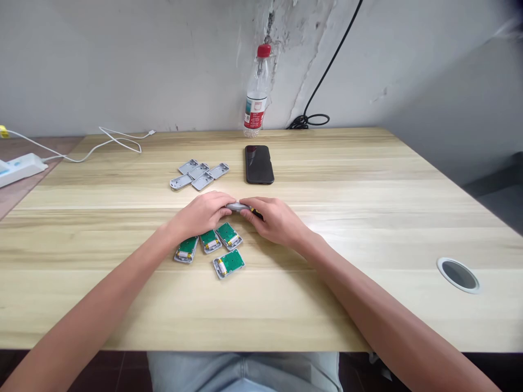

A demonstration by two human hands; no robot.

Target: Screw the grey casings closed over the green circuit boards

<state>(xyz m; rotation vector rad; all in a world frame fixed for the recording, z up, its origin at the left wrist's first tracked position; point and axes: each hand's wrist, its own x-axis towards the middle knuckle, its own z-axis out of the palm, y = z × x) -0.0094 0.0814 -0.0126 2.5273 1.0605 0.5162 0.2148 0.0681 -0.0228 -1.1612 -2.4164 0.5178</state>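
Observation:
My left hand (206,211) and my right hand (274,220) meet above the table, fingers closed on the two ends of a small grey plastic case (237,207). It is seen edge-on, so its faces are hidden. A black and yellow item (257,213) shows between the fingers of my right hand; its kind is unclear. Just below my hands lie several open grey case halves holding green circuit boards with small cylindrical batteries, among them a separate circuit board (232,262) nearest me. Beyond my left hand rests a cluster of bare grey case covers (203,179).
A black phone (259,164) lies past my hands, and a red-capped plastic bottle (256,100) stands by the wall. At left are a white charging cable (87,158) and a power strip (22,167). A round cable grommet (458,274) sits at right; a black cord (304,121) coils behind.

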